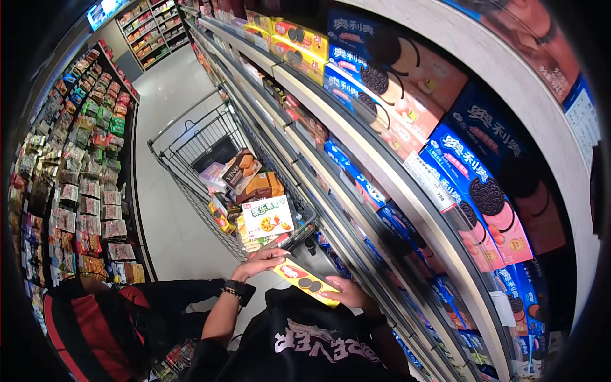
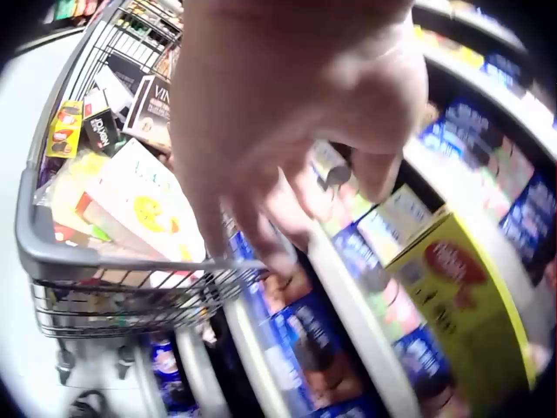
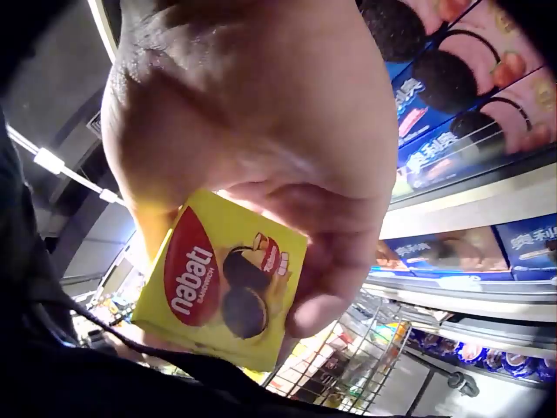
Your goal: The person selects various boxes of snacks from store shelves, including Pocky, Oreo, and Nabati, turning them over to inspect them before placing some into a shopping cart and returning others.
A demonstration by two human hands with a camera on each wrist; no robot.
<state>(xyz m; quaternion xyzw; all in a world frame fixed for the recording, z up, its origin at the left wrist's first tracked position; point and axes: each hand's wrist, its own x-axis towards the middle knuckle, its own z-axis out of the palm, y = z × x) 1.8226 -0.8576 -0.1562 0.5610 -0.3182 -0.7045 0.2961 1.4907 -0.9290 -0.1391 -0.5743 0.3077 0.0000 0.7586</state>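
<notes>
A long yellow Nabati sandwich biscuit box [image 1: 304,282] lies slantwise in front of the person's chest. The right hand [image 1: 347,293] grips its lower right end, thumb across the printed face. In the right wrist view, the square end of the box shows a red logo and dark biscuits, with the right hand [image 3: 261,122] wrapped behind it. The left hand [image 1: 262,261] is at the upper left end of the box. In the left wrist view, the loosely spread fingers of the left hand [image 2: 287,113] hold nothing, and the box stands off to their right.
A wire shopping cart [image 1: 191,149] stands just ahead, with a white fruit-printed box [image 1: 266,216], a brown box [image 1: 242,173] and other packets inside. Shelves of blue-and-pink Oreo boxes [image 1: 471,184] rise on the right. Bagged snacks [image 1: 89,184] line the left. A person's red-and-black clothing [image 1: 102,325] shows lower left.
</notes>
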